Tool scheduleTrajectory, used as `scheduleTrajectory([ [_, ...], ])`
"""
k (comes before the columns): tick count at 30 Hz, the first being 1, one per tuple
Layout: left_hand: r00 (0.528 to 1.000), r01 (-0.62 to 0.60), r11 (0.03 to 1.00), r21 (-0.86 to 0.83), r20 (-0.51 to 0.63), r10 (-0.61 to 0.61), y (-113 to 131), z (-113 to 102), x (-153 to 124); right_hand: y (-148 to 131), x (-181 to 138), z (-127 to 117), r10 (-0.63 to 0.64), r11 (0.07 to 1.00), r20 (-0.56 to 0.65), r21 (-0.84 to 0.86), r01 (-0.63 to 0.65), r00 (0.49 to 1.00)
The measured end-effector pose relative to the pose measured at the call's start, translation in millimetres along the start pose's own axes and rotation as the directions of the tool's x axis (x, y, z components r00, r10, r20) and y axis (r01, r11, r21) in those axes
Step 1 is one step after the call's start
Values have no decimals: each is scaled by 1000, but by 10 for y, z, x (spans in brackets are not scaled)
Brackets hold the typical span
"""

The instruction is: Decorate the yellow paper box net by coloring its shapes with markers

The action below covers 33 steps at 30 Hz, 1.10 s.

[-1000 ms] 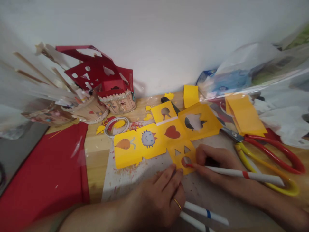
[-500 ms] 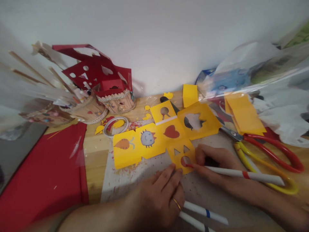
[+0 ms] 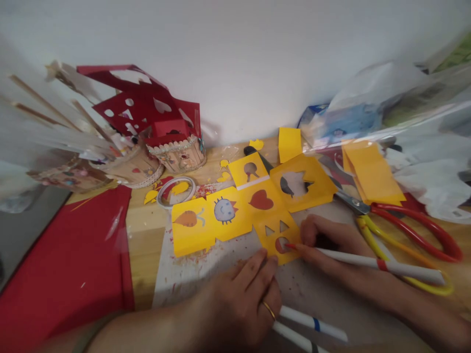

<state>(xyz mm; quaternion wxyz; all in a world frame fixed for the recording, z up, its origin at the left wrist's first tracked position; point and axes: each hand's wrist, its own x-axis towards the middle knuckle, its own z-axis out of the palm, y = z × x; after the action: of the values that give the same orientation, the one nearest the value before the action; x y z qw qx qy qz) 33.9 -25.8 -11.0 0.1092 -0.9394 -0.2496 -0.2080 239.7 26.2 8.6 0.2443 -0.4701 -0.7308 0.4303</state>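
Fingers (image 3: 312, 251) of your right hand (image 3: 331, 238) stay pinched on the red marker (image 3: 368, 263), tip in the round cutout (image 3: 281, 244) of the yellow paper net (image 3: 228, 215) on the worktop (image 3: 143, 233); its red fill has spread. Your left hand (image 3: 239, 299) grips nothing, fingertips (image 3: 263, 257) pin the net's edge

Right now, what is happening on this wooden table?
A person is colouring a flat yellow paper sheet with cut-out shapes. The right hand holds a white marker with a red band, its red tip at a round cut-out near the sheet's lower edge. The left hand rests its fingertips at that edge. Two more white markers lie beside the left hand, and red-and-yellow scissors lie to the right.
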Motion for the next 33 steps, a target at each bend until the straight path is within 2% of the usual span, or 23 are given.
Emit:
scheduleTrajectory([
  [8, 1000, 7, 1000, 2, -13, -7, 10, -1, 0, 34, 8, 46, 0, 999, -49, -48, -2, 999],
  [17, 1000, 7, 1000, 4, -16, -7, 6, -19, 21, 0, 19, 27, -12, 998, -6, -55, 11, 1000],
  [22, 1000, 7, 1000, -2, 0, -7, 4, -15, 19, -14, 19, 28, 1, 999, -43, -52, -4, 999],
  [26, 1000, -4, 1000, -3, -1, 4, 10, -8, 5, -23, 22, 24, 3, 1000, 3, -21, -3, 1000],
  [30, 1000, 14, 1000, 3, -12, -14, 8, -14, 6, -17, 20, 34, 19, 999, -37, -37, -20, 999],
  [33, 1000, 4, 1000, -6, -2, -4, 2, -18, 12, -6, 18, 42, 11, 1000, -17, -27, -11, 1000],
])
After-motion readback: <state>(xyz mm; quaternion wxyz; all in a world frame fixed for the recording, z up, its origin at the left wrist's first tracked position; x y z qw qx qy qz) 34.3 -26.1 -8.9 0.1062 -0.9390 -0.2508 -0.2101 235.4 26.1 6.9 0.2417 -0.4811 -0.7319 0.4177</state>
